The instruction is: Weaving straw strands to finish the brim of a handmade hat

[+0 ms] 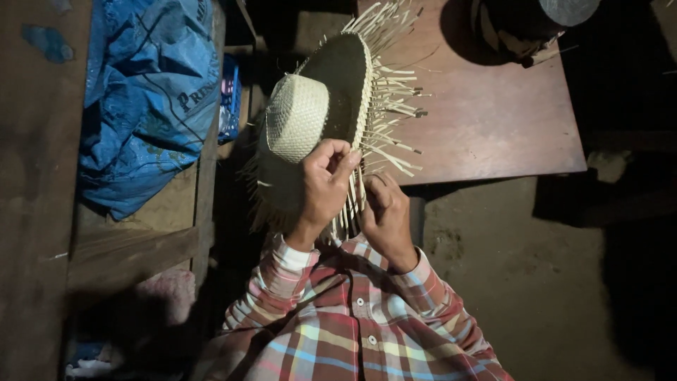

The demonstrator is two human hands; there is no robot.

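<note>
The head camera looks down at a person in a checked shirt [352, 331] with pink, red and blue squares. Both hands are up in front of the chest, working on a pale woven straw hat [300, 116]. The hat is not on anything. It is held in the air, tipped on its side, just in front of the near left corner of a brown wooden table [486, 113]. Its round top faces left. Its brim is not finished, and many loose straw strips [395, 106] stick out all around the edge.

The left hand [326, 185] is curled over the brim, just under the round top. The fingers are bent and pinch the brim edge. The right hand [384, 212] is just beside it, on the other side of the brim. Its fingers are closed around some loose strips at the bottom edge.

A crumpled blue plastic bag [151, 99] lies on the left, on a wooden shelf [134, 250]. A dark round thing [525, 25] sits at the far edge of the table, too dark to tell what it is.
</note>
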